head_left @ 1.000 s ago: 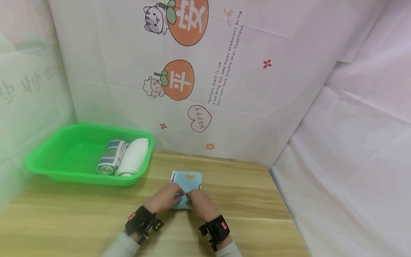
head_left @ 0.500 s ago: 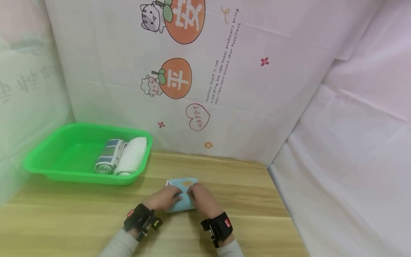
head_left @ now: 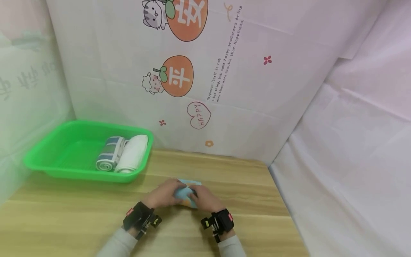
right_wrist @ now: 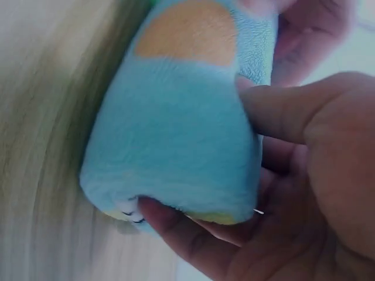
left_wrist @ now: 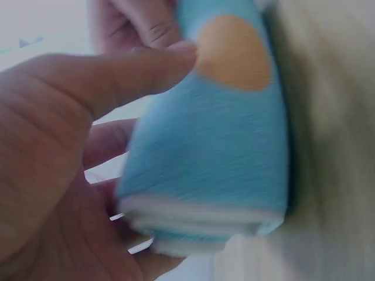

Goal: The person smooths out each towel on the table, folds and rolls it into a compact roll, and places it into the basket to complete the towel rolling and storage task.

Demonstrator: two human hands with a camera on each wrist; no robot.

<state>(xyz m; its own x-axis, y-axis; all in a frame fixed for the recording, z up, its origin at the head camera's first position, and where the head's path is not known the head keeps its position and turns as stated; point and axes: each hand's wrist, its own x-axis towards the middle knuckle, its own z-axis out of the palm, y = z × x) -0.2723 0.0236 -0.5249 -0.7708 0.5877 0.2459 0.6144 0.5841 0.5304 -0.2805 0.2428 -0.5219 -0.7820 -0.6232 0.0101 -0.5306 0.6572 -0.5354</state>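
A light blue towel (head_left: 184,193) with an orange spot is folded into a thick bundle between both hands on the wooden table. In the left wrist view, layered white edges show at the near end of the towel (left_wrist: 205,140). My left hand (head_left: 164,193) grips its left side, thumb on top and fingers behind. From the other side my right hand (head_left: 208,198) holds the towel. In the right wrist view, the thumb presses the towel (right_wrist: 170,123) and a finger curls around its end, which has a small printed design.
A green plastic basin (head_left: 70,175) stands at the left on the table (head_left: 179,235). Inside it lie a striped rolled towel (head_left: 110,153) and a white rolled towel (head_left: 133,153). A printed white cloth (head_left: 237,128) hangs behind the table, with white fabric on both sides.
The blue towel lay flatter and its top showed more. Now it is bunched into a shorter, thicker bundle, with the hands around its two sides.
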